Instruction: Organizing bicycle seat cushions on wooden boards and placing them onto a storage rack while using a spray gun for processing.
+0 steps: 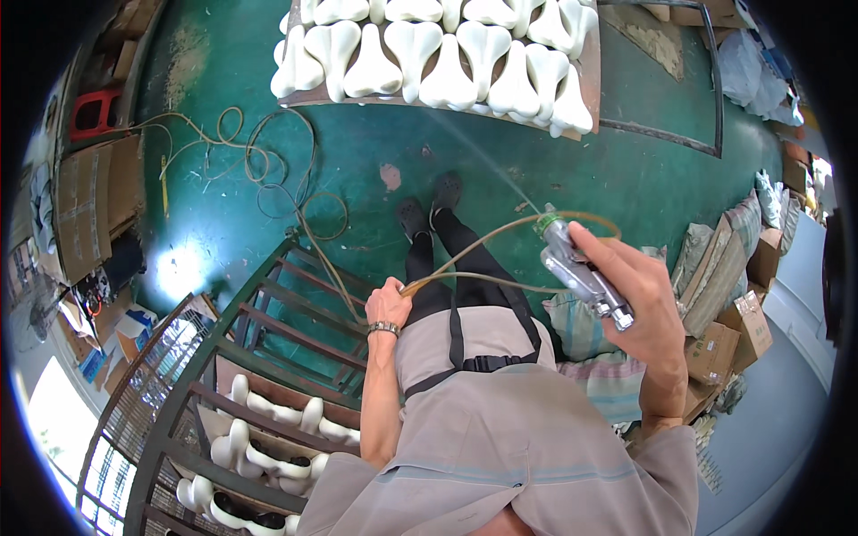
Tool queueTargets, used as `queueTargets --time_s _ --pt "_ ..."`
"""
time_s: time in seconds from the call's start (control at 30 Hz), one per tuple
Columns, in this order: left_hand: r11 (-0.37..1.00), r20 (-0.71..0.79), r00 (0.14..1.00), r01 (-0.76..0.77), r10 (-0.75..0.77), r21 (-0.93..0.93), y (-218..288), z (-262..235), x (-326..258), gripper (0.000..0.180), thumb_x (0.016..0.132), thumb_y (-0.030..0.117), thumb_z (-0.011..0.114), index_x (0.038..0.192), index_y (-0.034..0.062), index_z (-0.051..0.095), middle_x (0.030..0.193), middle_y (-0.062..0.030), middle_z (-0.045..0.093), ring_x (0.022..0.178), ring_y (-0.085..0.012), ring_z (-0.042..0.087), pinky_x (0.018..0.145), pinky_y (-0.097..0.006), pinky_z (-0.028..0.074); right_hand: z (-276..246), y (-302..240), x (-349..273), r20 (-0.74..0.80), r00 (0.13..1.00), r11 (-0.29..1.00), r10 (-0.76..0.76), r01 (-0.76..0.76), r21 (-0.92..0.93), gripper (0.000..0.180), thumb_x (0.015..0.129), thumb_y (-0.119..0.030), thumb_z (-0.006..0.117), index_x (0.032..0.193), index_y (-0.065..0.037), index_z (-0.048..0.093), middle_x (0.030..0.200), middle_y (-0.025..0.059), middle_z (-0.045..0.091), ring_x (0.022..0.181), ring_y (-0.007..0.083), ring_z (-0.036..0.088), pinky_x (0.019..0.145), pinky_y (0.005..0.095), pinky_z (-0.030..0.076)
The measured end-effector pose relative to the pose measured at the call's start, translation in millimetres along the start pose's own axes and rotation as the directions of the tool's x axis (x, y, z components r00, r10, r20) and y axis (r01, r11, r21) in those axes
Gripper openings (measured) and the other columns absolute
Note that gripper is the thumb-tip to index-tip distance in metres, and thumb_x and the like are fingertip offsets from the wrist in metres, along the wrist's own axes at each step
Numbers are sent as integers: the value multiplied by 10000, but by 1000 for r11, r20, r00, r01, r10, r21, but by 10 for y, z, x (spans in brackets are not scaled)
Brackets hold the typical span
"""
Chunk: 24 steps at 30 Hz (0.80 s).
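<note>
The right hand [639,304] is clamped on a silver spray gun [581,268], long axis slanting, nozzle aimed up-left (a thin spray line shows) at white saddles [447,54] on a board. The left hand [386,304] is closed on a tan hose [465,255]. Brown cardboard boxes [728,335] stack at right; a green rack [268,357] stands left.
</note>
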<state>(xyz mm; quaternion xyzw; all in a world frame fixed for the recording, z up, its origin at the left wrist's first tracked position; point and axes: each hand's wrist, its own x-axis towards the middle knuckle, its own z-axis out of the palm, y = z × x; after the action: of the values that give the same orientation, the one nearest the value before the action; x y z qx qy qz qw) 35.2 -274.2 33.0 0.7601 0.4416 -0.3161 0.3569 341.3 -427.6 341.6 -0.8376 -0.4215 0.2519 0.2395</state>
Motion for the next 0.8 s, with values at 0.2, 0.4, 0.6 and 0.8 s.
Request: queueTargets --time_s 0.2,0.4,0.6,0.8 --pt "999 -3 1000 -7 8 48 -159 29 -42 269 866 318 681 1019 99 707 935 -244 726 942 -450 685 833 -528 534 159 -5 116 -162 985 997 64 -71 -36 766 670 114 678 1413 -40 579 1008 168 700 832 362 678 723 410 531" --pt "999 7 1000 23 -23 30 -104 69 -73 283 867 319 686 1042 98 714 949 -235 730 959 -440 687 848 -512 536 96 45 3 -31 999 997 -45 42 -72 817 617 179 567 1408 -23 587 991 197 684 849 366 677 762 351 535" --pt "1000 -57 998 27 -26 7 249 306 -196 295 861 337 719 1029 95 709 935 -231 728 947 -435 688 822 -515 536 -115 411 -138 -138 990 999 -39 37 -17 736 715 123 666 1424 -60 582 1035 163 715 848 357 685 739 414 542" --pt "1000 -68 997 25 -24 10 768 765 -435 294 862 373 721 986 107 712 893 -225 729 900 -439 694 796 -514 541 -482 982 -416 -170 985 1000 6 -9 -19 764 685 133 683 1417 -61 587 986 164 705 837 353 681 720 409 536"
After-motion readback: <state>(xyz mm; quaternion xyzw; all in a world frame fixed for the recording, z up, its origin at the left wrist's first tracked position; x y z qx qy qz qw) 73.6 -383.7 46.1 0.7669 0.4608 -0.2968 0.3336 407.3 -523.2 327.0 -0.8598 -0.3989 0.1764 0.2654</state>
